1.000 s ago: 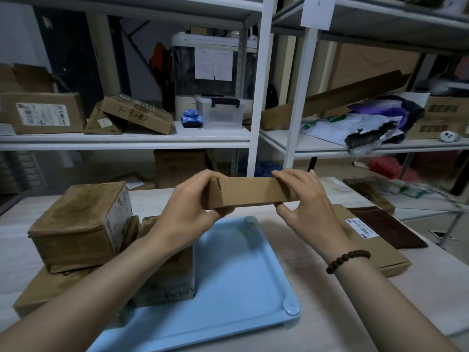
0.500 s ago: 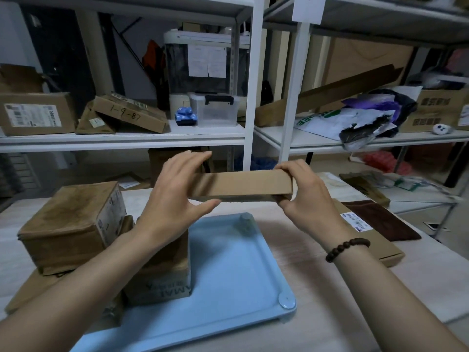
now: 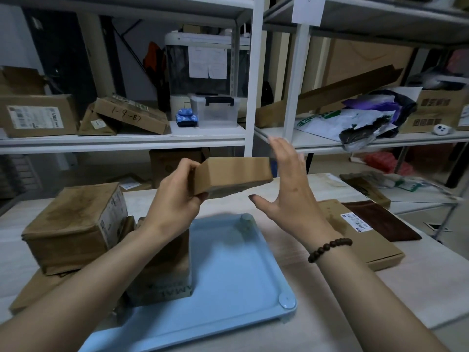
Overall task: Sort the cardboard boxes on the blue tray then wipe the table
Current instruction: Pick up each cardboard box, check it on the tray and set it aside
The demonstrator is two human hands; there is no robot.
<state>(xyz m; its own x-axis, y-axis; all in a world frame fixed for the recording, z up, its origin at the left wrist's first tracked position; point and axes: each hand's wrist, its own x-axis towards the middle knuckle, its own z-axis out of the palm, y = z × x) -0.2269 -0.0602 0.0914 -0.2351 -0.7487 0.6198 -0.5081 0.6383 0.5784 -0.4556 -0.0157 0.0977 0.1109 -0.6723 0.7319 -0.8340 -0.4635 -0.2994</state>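
Note:
My left hand (image 3: 175, 199) grips the left end of a small flat cardboard box (image 3: 233, 174), held in the air above the far end of the blue tray (image 3: 228, 275). Beside the box's right end my right hand (image 3: 289, 189) is spread with straight fingers and holds nothing. A brown box (image 3: 165, 280) stands on the tray's left part, partly behind my left forearm. A bigger box (image 3: 76, 224) sits on a flat carton (image 3: 33, 290) at the table's left.
A flat carton with a white label (image 3: 360, 240) lies right of the tray, with a dark brown cloth (image 3: 380, 219) past it. White shelving (image 3: 251, 138) with boxes, a clear bin and bags stands behind the table.
My right hand has let go of the small box and opened beside it. My left hand now holds the box alone and has turned it.

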